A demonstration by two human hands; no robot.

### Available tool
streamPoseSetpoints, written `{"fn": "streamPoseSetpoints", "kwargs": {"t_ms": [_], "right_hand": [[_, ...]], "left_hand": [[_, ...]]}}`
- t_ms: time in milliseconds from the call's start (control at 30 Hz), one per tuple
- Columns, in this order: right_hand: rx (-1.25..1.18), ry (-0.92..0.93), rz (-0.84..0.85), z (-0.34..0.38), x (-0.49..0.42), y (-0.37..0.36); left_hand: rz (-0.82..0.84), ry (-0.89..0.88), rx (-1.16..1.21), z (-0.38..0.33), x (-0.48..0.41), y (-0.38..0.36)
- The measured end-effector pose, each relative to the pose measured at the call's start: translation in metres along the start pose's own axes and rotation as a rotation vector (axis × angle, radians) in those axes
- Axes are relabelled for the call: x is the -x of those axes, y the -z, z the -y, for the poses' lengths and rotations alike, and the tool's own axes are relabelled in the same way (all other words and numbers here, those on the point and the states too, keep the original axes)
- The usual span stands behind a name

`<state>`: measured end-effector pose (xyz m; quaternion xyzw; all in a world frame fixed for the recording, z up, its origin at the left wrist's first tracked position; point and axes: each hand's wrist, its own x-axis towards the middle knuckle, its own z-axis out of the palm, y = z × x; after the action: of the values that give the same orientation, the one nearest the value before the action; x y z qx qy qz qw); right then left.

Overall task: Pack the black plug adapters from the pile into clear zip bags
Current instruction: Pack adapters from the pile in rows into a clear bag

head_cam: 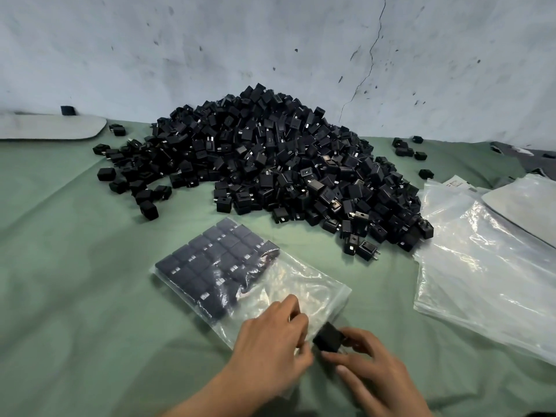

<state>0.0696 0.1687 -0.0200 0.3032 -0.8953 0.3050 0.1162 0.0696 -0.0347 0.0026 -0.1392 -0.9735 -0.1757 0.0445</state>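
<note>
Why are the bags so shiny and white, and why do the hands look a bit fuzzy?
Head view: light bounces off the crinkly plastic, so glare whitens the spare bags and the open bag. Head view: the left hand and the right hand, which holds an adapter, look slightly soft, likely motion blur; the pile stays sharp.

Soft even light, glare on plastic, edges bowed.

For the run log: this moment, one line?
left hand: holds zip bag mouth | right hand: pinches adapter at mouth | fill: partial
</note>
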Motion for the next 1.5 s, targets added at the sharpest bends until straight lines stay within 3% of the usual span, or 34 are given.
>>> {"fn": "streamPoseSetpoints", "kwargs": {"t_ms": [233,367,533,633,700,833,1033,1200,1433,1500], "right_hand": [[-0.184,0.135,0.088,0.011,-0.039,-0.036],[-0.323,0.027,0.207,0.025,-0.064,-0.047],[-0.110,0.280,0.264,0.017,-0.074,-0.061],[0.047,0.314,0.545,0.001,-0.071,-0.059],[0.110,0.280,0.585,-0.011,-0.063,-0.054],[0.152,0.234,0.596,-0.013,-0.065,-0.048],[0.444,0.413,0.476,0.003,-0.075,-0.061],[0.518,0.422,0.494,0.004,-0.081,-0.073],[0.546,0.474,0.359,0.000,-0.075,-0.053],[0.362,0.392,0.325,-0.016,-0.061,-0.036]], "left_hand": [[-0.147,-0.112,0.099,-0.010,0.003,0.008],[-0.177,-0.079,0.103,-0.010,0.005,0.013],[-0.120,-0.121,0.279,0.005,0.007,0.023],[-0.274,0.001,0.386,0.044,0.004,0.036],[-0.382,0.097,0.280,0.080,0.002,0.043],[-0.276,0.131,0.198,0.121,0.005,0.037],[-0.059,0.092,0.047,0.126,0.006,0.016],[-0.054,0.121,0.023,0.116,0.006,0.012],[-0.166,0.016,-0.055,0.099,0.014,0.004],[-0.219,-0.015,-0.071,0.097,0.016,0.001]]}}
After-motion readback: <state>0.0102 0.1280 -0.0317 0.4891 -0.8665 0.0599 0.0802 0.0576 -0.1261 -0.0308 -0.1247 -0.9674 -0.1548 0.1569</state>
